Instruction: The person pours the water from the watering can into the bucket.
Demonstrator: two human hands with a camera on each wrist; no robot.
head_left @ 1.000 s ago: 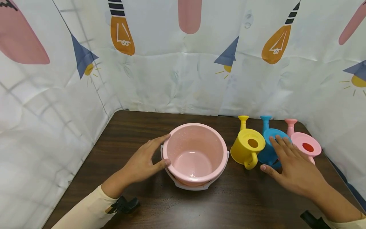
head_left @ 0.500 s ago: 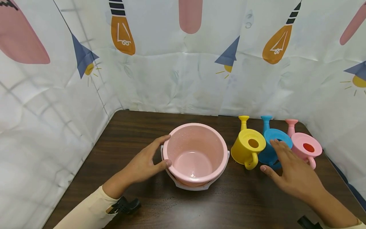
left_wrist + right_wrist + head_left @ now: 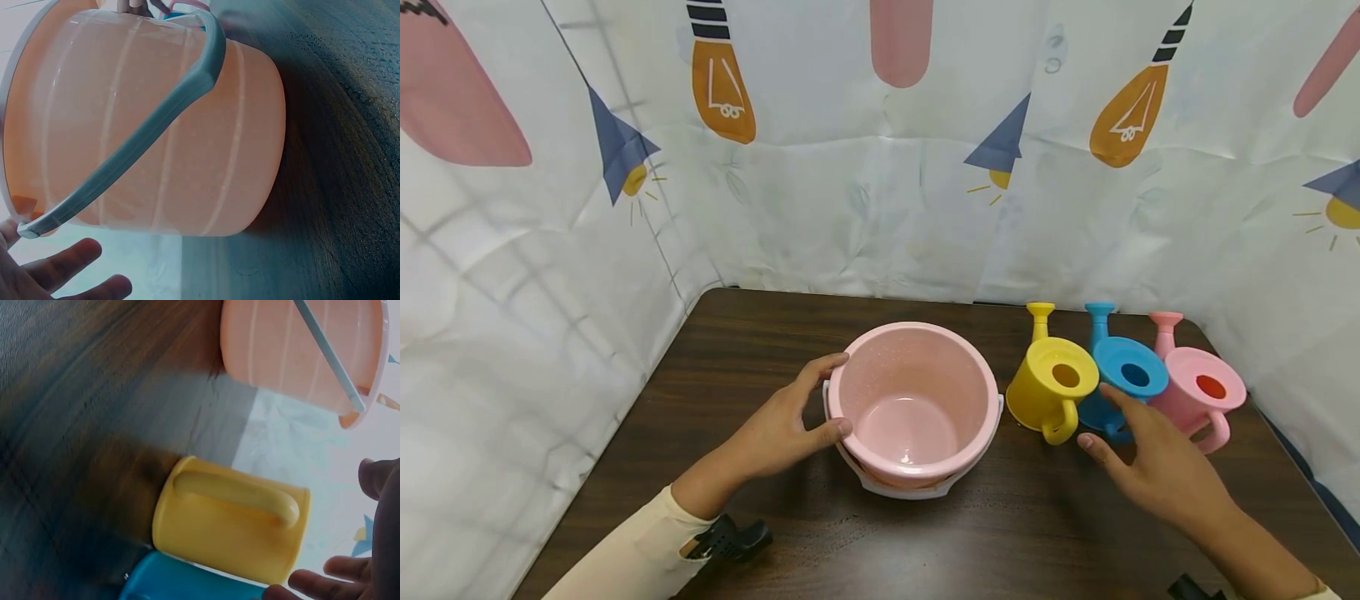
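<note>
Cream-cuffed right hand [image 3: 1168,471], fingers apart and gripping nothing, is drawing back toward the person — seemingly leaving the blue watering can [image 3: 1108,365] alone. Left hand [image 3: 771,433] rests a spread thumb and finger on the pink bucket's [image 3: 917,367] rim, mid-counter [image 3: 752,333]; both match a second ago. Farther right, yellow can [image 3: 1033,396], blue and pink can [image 3: 1183,392] stand in a row — blue's opening, covered earlier, now shows.

dark-brown wood-grain worktop [image 3: 745,342] with rounded far corners, creased white fabric-like sheet [image 3: 820,225] hanging behind and at both sides, printed with orange light bulbs [image 3: 724,92], blue-grey cone-shaped lamps [image 3: 1003,142] and pink rounded shapes [image 3: 901,42], soft light reflected nearby
</note>
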